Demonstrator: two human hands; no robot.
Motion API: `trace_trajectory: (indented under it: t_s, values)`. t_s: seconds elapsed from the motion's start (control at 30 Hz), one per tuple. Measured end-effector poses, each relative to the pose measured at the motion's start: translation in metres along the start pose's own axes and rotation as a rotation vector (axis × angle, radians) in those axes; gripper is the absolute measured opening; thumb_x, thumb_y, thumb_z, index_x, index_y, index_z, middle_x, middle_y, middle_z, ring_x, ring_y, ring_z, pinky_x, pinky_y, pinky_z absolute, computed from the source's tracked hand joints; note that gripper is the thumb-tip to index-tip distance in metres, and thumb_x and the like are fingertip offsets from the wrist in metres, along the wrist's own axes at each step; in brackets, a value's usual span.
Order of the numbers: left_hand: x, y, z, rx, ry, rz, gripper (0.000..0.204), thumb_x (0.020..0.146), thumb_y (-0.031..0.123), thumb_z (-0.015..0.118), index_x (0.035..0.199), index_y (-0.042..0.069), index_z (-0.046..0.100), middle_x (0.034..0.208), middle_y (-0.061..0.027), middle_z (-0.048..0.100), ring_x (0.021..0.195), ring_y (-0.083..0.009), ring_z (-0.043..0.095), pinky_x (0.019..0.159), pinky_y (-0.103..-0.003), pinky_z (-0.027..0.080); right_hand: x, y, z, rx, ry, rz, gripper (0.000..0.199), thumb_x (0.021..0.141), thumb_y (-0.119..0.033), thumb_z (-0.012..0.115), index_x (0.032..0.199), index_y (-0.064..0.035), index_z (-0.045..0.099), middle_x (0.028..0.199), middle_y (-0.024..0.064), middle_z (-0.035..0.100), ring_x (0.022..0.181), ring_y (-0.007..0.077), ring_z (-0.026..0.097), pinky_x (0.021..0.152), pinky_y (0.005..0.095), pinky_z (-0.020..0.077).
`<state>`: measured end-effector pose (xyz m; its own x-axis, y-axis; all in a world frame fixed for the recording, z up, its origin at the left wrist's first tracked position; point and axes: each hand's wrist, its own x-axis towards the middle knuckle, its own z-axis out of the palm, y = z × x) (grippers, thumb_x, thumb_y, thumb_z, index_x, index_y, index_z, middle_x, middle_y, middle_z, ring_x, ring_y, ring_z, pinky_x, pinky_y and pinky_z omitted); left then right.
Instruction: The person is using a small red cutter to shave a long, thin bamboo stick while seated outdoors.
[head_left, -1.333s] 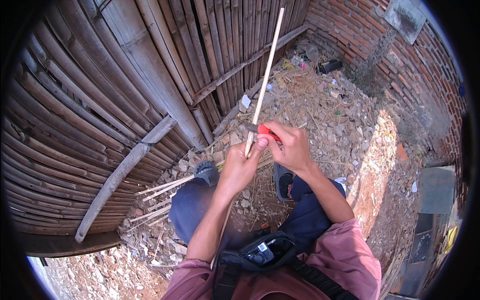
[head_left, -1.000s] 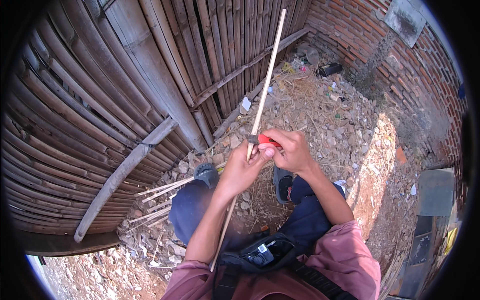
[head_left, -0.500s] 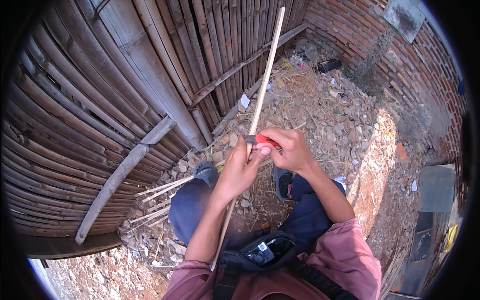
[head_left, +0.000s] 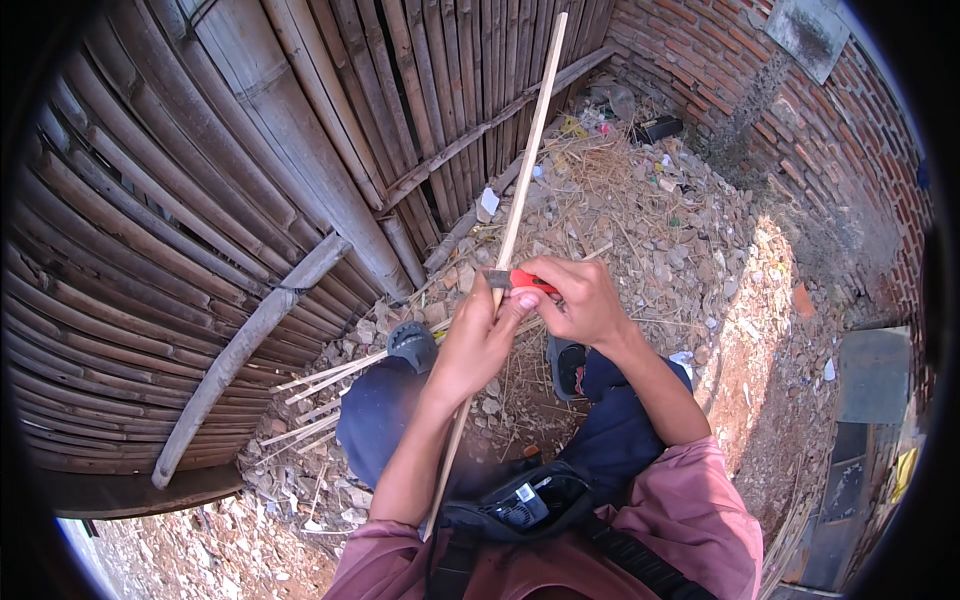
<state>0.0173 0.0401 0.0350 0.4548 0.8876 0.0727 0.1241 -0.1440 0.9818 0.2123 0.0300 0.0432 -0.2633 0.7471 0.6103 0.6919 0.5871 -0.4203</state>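
Observation:
A long pale bamboo strip [head_left: 527, 170] slants up and away from my lap, its lower end passing under my left forearm. My left hand [head_left: 478, 335] is closed round the strip near its middle, thumb toward the right hand. In my right hand [head_left: 575, 300] is a knife with a red handle [head_left: 533, 282], gripped in curled fingers. Its short, dark, wide blade [head_left: 497, 279] lies across the strip just above my left hand. The two thumbs are close together, and the right fingers partly hide the handle.
A bamboo wall [head_left: 290, 130] rises on the left, with a brick wall [head_left: 700, 70] at the far right. Rubble and straw [head_left: 640, 220] cover the ground ahead. More cut strips [head_left: 320, 385] lie beside my left leg. A black open pouch [head_left: 525, 505] sits at my waist.
Almost nothing differs. Both hands, the knife and the strip hold nearly the same places, with only a very slight shift.

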Motion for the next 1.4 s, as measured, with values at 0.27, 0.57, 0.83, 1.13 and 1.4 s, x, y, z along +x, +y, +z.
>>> trace_trajectory:
  t_s: [0.27, 0.57, 0.83, 1.13, 1.4]
  values:
    - [0.000, 0.001, 0.003, 0.106, 0.079, 0.065, 0.040, 0.108, 0.030, 0.068, 0.117, -0.008, 0.059, 0.087, -0.0264, 0.071, 0.076, -0.0382, 0.071, 0.069, -0.047, 0.052, 0.001, -0.005, 0.002, -0.055, 0.012, 0.027, 0.021, 0.086, -0.010, 0.075, 0.106, -0.0038, 0.074, 0.083, 0.0110, 0.074, 0.066, 0.0291, 0.074, 0.058, 0.0376, 0.0558]
    - [-0.002, 0.006, 0.005, 0.167, 0.136, 0.044, 0.041, 0.111, 0.036, 0.064, 0.108, -0.004, 0.064, 0.074, -0.0155, 0.059, 0.066, -0.0226, 0.053, 0.065, -0.042, 0.046, 0.000, -0.006, 0.007, -0.084, 0.029, 0.059, 0.021, 0.087, -0.010, 0.075, 0.107, -0.0043, 0.073, 0.085, 0.0117, 0.075, 0.070, 0.0300, 0.075, 0.059, 0.0384, 0.0568]
    - [0.001, 0.010, 0.007, 0.175, 0.178, -0.031, 0.041, 0.111, 0.037, 0.063, 0.110, -0.003, 0.066, 0.072, -0.0171, 0.058, 0.064, -0.0239, 0.052, 0.064, -0.043, 0.046, 0.003, -0.011, 0.007, -0.102, 0.030, 0.111, 0.020, 0.090, -0.013, 0.074, 0.109, -0.0049, 0.072, 0.087, 0.0125, 0.076, 0.073, 0.0330, 0.076, 0.062, 0.0409, 0.0576]
    - [0.004, -0.001, 0.008, 0.199, 0.159, 0.040, 0.043, 0.112, 0.035, 0.062, 0.112, -0.007, 0.064, 0.061, -0.0184, 0.057, 0.053, -0.0268, 0.056, 0.056, -0.046, 0.044, 0.024, 0.003, -0.004, -0.122, 0.123, 0.103, 0.024, 0.097, -0.026, 0.078, 0.104, -0.0031, 0.077, 0.078, 0.0145, 0.074, 0.062, 0.0297, 0.072, 0.057, 0.0383, 0.0526]
    - [0.001, -0.003, 0.005, 0.143, 0.115, -0.007, 0.046, 0.112, 0.040, 0.060, 0.105, -0.006, 0.062, 0.062, -0.0177, 0.057, 0.055, -0.0270, 0.056, 0.057, -0.046, 0.045, 0.040, 0.017, -0.011, -0.129, 0.149, 0.162, 0.025, 0.099, -0.026, 0.077, 0.105, -0.0016, 0.077, 0.077, 0.0149, 0.073, 0.061, 0.0275, 0.070, 0.056, 0.0365, 0.0501]
